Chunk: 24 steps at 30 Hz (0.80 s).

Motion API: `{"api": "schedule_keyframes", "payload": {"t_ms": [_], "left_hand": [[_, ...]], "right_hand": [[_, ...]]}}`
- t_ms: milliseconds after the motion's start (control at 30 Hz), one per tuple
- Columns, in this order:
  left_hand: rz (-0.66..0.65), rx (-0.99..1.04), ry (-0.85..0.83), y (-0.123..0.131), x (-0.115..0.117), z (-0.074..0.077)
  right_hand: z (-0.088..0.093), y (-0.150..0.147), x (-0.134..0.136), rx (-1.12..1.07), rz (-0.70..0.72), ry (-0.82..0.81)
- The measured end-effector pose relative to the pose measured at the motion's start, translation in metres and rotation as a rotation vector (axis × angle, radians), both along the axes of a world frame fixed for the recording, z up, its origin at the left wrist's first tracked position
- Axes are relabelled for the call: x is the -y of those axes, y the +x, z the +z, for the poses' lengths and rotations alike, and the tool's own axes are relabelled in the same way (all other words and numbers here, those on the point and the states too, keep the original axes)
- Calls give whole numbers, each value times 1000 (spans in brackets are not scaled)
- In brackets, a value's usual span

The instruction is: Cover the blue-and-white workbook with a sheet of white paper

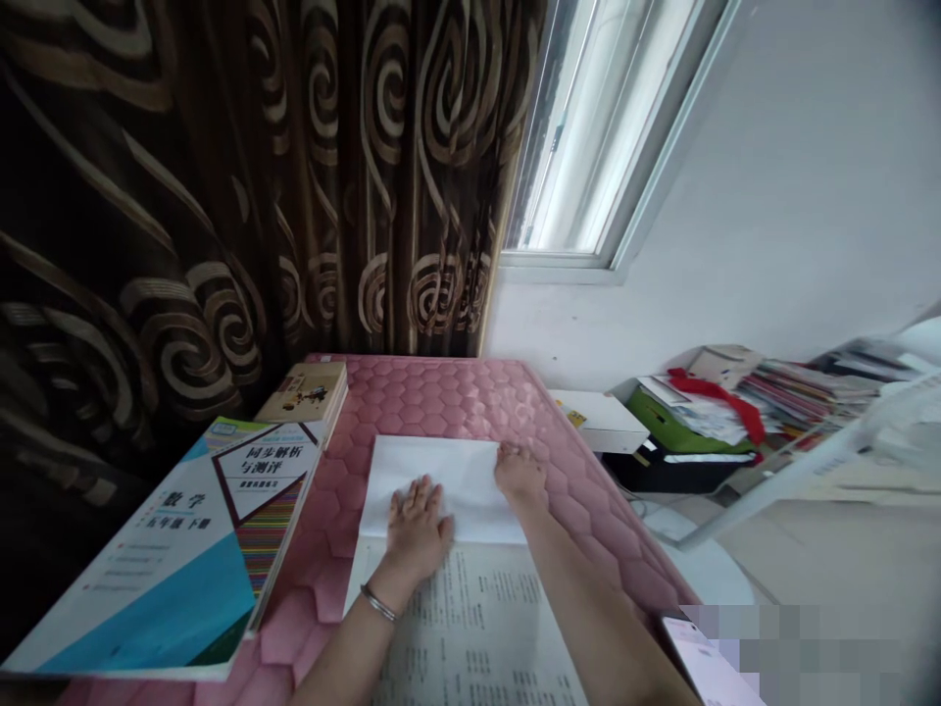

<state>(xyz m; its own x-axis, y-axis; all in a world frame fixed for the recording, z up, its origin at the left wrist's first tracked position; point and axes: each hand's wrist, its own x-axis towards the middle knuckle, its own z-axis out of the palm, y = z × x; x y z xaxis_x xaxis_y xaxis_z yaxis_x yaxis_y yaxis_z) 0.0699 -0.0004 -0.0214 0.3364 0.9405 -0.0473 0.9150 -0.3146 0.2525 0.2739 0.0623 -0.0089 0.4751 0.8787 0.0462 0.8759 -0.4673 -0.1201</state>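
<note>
A blank white sheet of paper (441,466) lies in the middle of the pink quilted surface. Below it runs a printed page (456,628) with lines of small text; whether both are one folded sheet I cannot tell. My left hand (420,525) rests flat on the white part with its fingers spread, a silver bracelet (378,603) on the wrist. At the upper right corner of the white sheet is my right hand (520,473), its fingers bent and closed at the paper's edge. Its fingertips are partly hidden.
A stack of workbooks (169,549) lies to the left, with a brown-covered book (301,392) behind it. A phone (698,652) is at the lower right. Patterned curtains (382,176) hang behind the pink quilted surface (433,392). Beyond its right edge sit a white box (607,422) and heaped papers (801,392).
</note>
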Motion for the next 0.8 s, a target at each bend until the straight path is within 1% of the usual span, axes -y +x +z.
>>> {"api": "schedule_keyframes", "payload": {"t_ms": [67, 100, 133, 200, 233, 267, 300, 367, 467, 533, 633, 700, 800], "left_hand": [[8, 9, 9, 2, -1, 3], [18, 12, 19, 3, -3, 5], [30, 15, 33, 6, -5, 7], [51, 16, 76, 11, -14, 9], [57, 16, 97, 15, -20, 8], [54, 17, 116, 18, -27, 7], [42, 19, 132, 21, -34, 4], [8, 25, 155, 26, -50, -2], [-3, 13, 164, 27, -70, -10], [47, 1, 168, 22, -80, -12], [160, -14, 175, 7, -90, -11], [219, -36, 170, -7, -92, -10], [288, -72, 157, -25, -90, -6]], "right_hand": [[-1, -7, 1, 37, 23, 18], [-2, -11, 2, 61, 63, 41], [-5, -16, 2, 81, 136, 66], [-12, -27, 3, 78, 353, 85], [-17, -31, 3, 54, 456, 65], [-21, -35, 3, 26, 528, 32], [-25, -38, 3, -2, 566, -7], [-30, -41, 2, -36, 563, -71], [-30, -40, 1, -39, 554, -106], [-27, -39, 2, -44, 555, -117], [-22, -40, 3, -58, 541, -122], [-20, -40, 2, -64, 510, -130], [-18, -38, -2, -62, 421, -149]]}}
